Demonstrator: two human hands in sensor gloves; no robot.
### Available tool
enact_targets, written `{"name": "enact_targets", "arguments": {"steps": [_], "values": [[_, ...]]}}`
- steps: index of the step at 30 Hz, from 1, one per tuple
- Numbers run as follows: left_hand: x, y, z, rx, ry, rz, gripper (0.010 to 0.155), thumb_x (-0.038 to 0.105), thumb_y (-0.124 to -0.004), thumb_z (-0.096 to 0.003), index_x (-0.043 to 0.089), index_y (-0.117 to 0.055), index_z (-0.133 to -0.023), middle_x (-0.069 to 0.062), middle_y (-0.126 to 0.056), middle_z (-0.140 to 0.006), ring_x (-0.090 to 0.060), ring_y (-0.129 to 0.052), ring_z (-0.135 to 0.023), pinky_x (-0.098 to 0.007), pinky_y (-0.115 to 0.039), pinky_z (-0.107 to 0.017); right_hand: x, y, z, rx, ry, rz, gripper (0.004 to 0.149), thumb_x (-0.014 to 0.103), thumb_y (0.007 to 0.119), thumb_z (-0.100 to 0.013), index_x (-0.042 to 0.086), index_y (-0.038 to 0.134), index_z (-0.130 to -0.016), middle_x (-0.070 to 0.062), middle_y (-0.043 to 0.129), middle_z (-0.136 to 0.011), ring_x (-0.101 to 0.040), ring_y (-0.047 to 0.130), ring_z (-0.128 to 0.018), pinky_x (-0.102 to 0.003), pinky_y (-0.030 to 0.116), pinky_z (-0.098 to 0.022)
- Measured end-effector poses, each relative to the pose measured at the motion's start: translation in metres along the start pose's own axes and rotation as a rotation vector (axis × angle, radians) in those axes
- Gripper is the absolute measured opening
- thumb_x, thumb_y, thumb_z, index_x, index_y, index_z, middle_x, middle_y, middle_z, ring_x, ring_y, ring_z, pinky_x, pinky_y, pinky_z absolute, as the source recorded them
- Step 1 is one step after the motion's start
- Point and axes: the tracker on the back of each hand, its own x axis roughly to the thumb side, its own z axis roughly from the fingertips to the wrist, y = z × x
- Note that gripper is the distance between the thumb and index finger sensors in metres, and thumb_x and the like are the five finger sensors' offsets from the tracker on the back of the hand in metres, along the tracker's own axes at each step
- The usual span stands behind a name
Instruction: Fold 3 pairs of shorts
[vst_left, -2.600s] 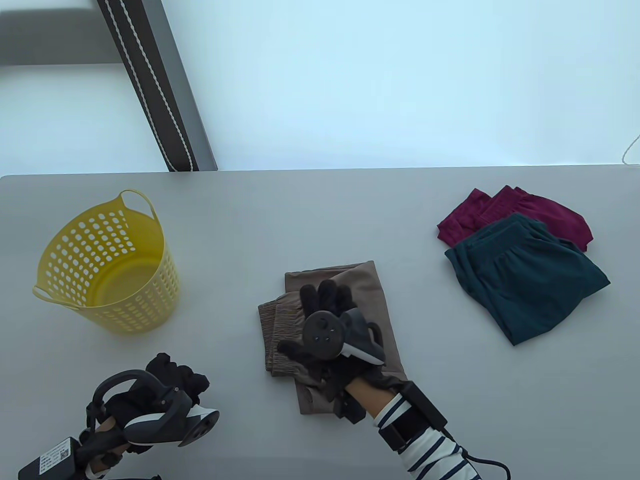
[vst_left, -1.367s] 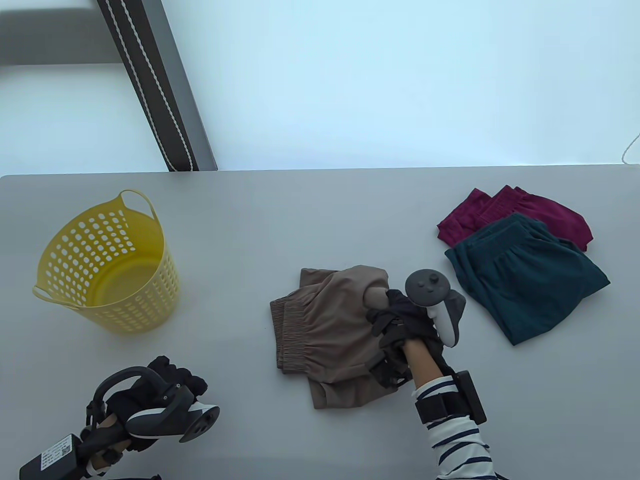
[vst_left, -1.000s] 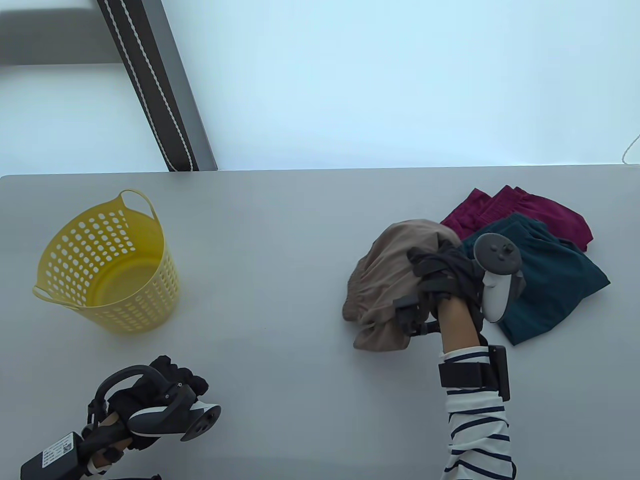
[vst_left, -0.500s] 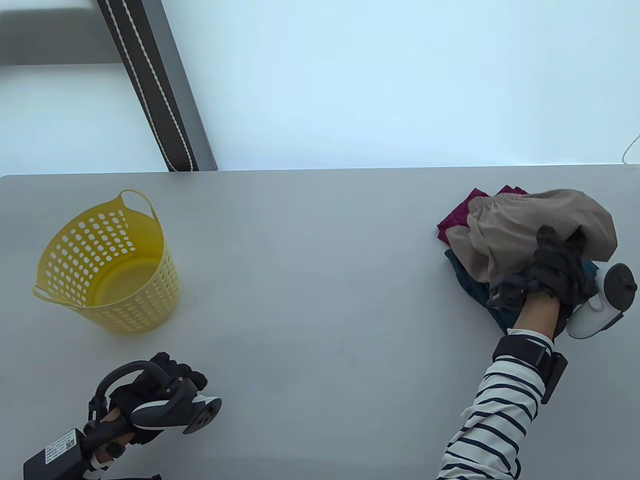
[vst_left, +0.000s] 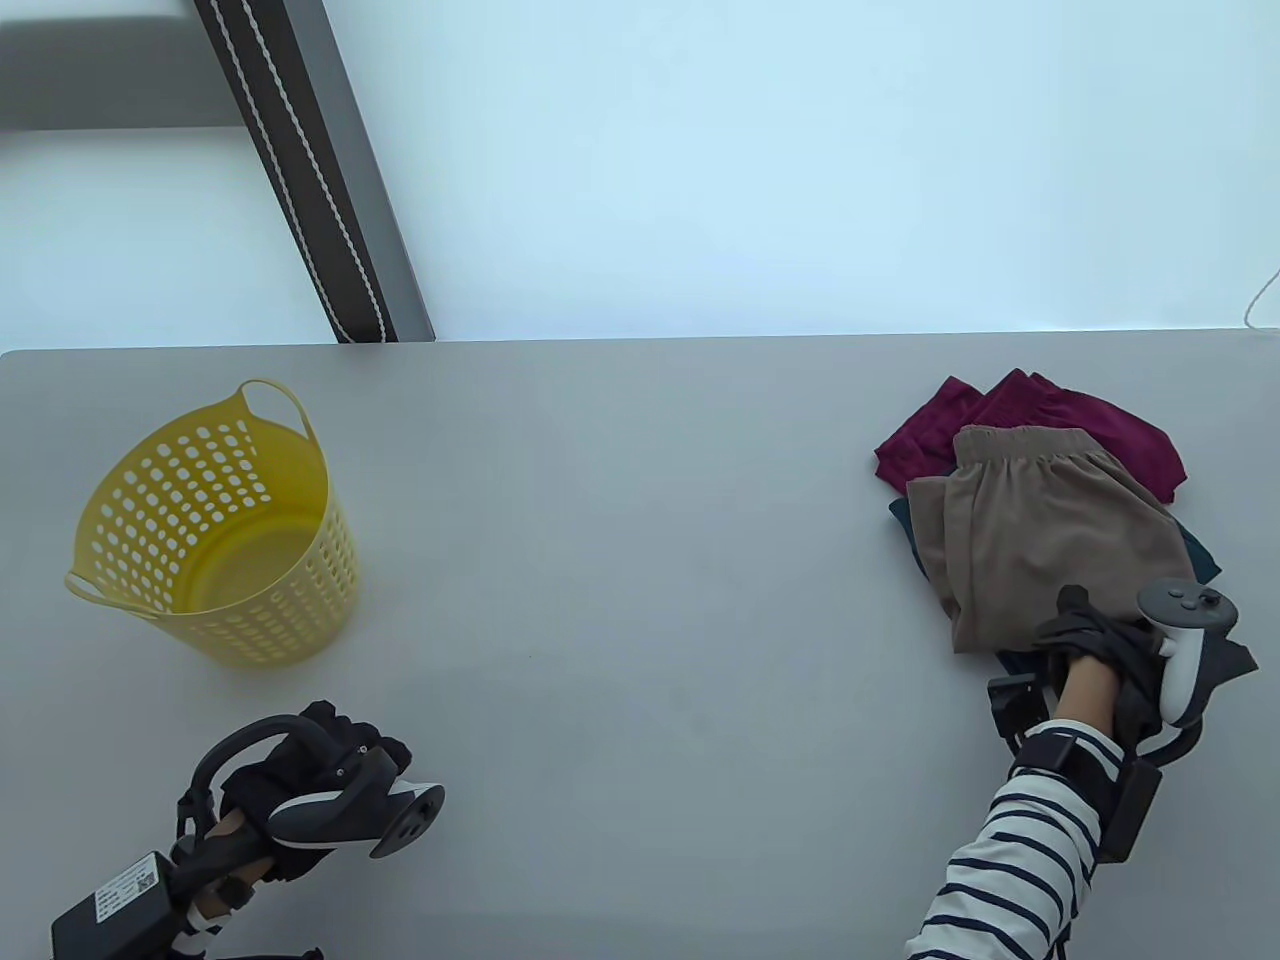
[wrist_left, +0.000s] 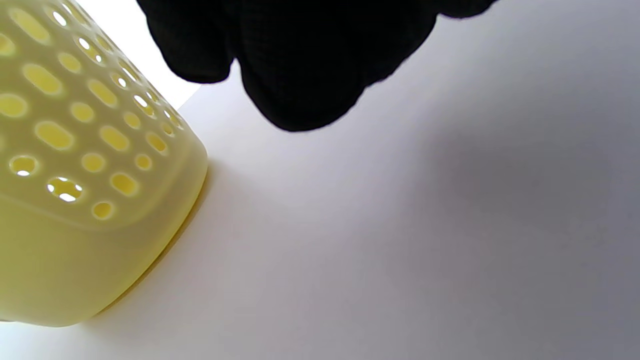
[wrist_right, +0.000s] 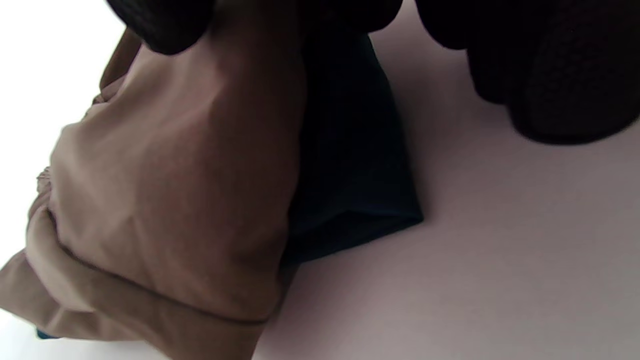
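Three folded pairs sit stacked at the right of the grey table (vst_left: 640, 480): tan shorts (vst_left: 1040, 530) on top, dark teal shorts (vst_left: 1200, 555) under them with only edges showing, maroon shorts (vst_left: 1060, 415) at the bottom, sticking out on the far side.

Right hand (vst_left: 1100, 650) is at the near edge of the stack — the right wrist view shows a gloved fingertip (wrist_right: 160, 25) on the tan fabric, but whether the fingers pinch it or just rest there, cannot tell. Tracker (vst_left: 1185, 640) sits on the back of that hand; striped sleeve (vst_left: 1020, 860) comes in from the bottom edge.

Left hand (vst_left: 330, 755) is at the near-left of the table, fingers loosely curled, holding nothing.

Yellow perforated laundry basket (vst_left: 130, 500) stands upright at the left, far side of the left hand, well apart from the stack. Left wrist view shows its wall (wrist_left: 75, 175) close by, with bare table beside it. Dark post with a white beaded cord (vst_left: 300, 170) runs beyond the table's far edge — nothing lies between the basket and the stack.
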Motion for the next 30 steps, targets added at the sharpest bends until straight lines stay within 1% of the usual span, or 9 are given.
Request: {"name": "enact_targets", "arguments": {"steps": [6, 10, 16, 21, 23, 25, 28, 29, 30], "values": [[-0.008, -0.001, -0.002, -0.008, 0.036, 0.001, 0.046, 0.048, -0.058, -0.0464, 0.032, -0.063, -0.089, 0.014, -0.091, -0.066, -0.005, -0.100, -0.049, -0.046, -0.078, -0.068, 0.014, -0.017, 0.013, 0.143, -0.150, -0.260, 0.095, 0.056, 0.052, -0.054, -0.019, 0.014, -0.097, -0.057, 0.031, -0.086, -0.078, 0.062, -0.063, -0.059, 0.083, -0.030], [-0.020, 0.005, -0.001, 0.047, 0.098, 0.004, 0.047, 0.049, -0.058, -0.0464, 0.031, -0.061, -0.090, 0.014, -0.090, -0.067, -0.005, -0.099, -0.050, -0.045, -0.078, -0.068, 0.038, -0.034, 0.044, 0.093, -0.313, -0.165, 0.094, 0.054, 0.053, -0.054, -0.022, 0.017, -0.096, -0.059, 0.036, -0.083, -0.076, 0.070, -0.058, -0.055, 0.086, -0.027], [-0.048, 0.041, 0.012, 0.315, 0.258, 0.076, 0.049, 0.050, -0.058, -0.0465, 0.030, -0.057, -0.091, 0.015, -0.087, -0.067, -0.003, -0.098, -0.050, -0.045, -0.078, -0.068, 0.076, -0.032, 0.120, -0.050, -0.686, 0.007, 0.081, 0.051, 0.055, -0.055, -0.016, 0.036, -0.097, -0.051, 0.056, -0.081, -0.058, 0.087, -0.056, -0.046, 0.086, -0.030], [-0.064, 0.074, 0.021, 0.646, 0.420, 0.203, 0.042, 0.045, -0.059, -0.0500, 0.029, -0.057, -0.089, 0.014, -0.086, -0.064, -0.003, -0.096, -0.046, -0.045, -0.080, -0.066, 0.087, 0.014, 0.184, -0.191, -1.115, 0.133, 0.048, 0.045, 0.061, -0.053, 0.007, 0.074, -0.080, -0.022, 0.088, -0.067, -0.033, 0.102, -0.043, -0.036, 0.088, -0.026], [-0.060, 0.077, 0.020, 0.732, 0.455, 0.237, 0.040, 0.043, -0.058, -0.0512, 0.028, -0.056, -0.089, 0.013, -0.085, -0.065, -0.005, -0.095, -0.047, -0.046, -0.079, -0.066, 0.081, 0.034, 0.197, -0.240, -1.240, 0.183, 0.039, 0.042, 0.064, -0.052, 0.013, 0.078, -0.074, -0.016, 0.091, -0.064, -0.030, 0.103, -0.041, -0.036, 0.088, -0.026], [-0.050, 0.071, 0.014, 0.787, 0.499, 0.212, 0.042, 0.042, -0.055, -0.0526, 0.027, -0.051, -0.091, 0.012, -0.083, -0.070, -0.005, -0.095, -0.052, -0.047, -0.078, -0.066, 0.065, 0.074, 0.211, -0.297, -1.434, 0.391, 0.038, 0.042, 0.064, -0.052, 0.015, 0.076, -0.076, -0.015, 0.089, -0.068, -0.031, 0.102, -0.047, -0.038, 0.087, -0.031], [-0.032, 0.053, 0.000, 0.756, 0.493, 0.121, 0.060, 0.048, -0.046, -0.0524, 0.016, -0.032, -0.101, -0.002, -0.071, -0.092, -0.015, -0.090, -0.074, -0.052, -0.073, -0.069, 0.042, 0.124, 0.206, -0.256, -1.569, 0.743, 0.052, 0.040, 0.064, -0.051, 0.010, 0.058, -0.093, -0.025, 0.071, -0.090, -0.043, 0.088, -0.075, -0.050, 0.078, -0.052], [-0.026, 0.042, -0.006, 0.702, 0.446, 0.095, 0.069, 0.052, -0.042, -0.0510, 0.012, -0.022, -0.103, -0.010, -0.062, -0.101, -0.022, -0.085, -0.084, -0.055, -0.070, -0.071, 0.035, 0.145, 0.198, -0.073, -1.548, 0.983, 0.067, 0.043, 0.063, -0.050, 0.009, 0.038, -0.102, -0.034, 0.045, -0.101, -0.054, 0.063, -0.090, -0.061, 0.058, -0.062], [-0.022, 0.036, -0.010, 0.672, 0.425, 0.078, 0.079, 0.057, -0.038, -0.0491, 0.007, -0.010, -0.105, -0.018, -0.052, -0.108, -0.029, -0.079, -0.092, -0.058, -0.067, -0.072, 0.033, 0.151, 0.195, -0.011, -1.524, 1.050, 0.076, 0.044, 0.062, -0.050, 0.008, 0.024, -0.104, -0.040, 0.028, -0.102, -0.064, 0.041, -0.092, -0.067, 0.044, -0.062]]}}
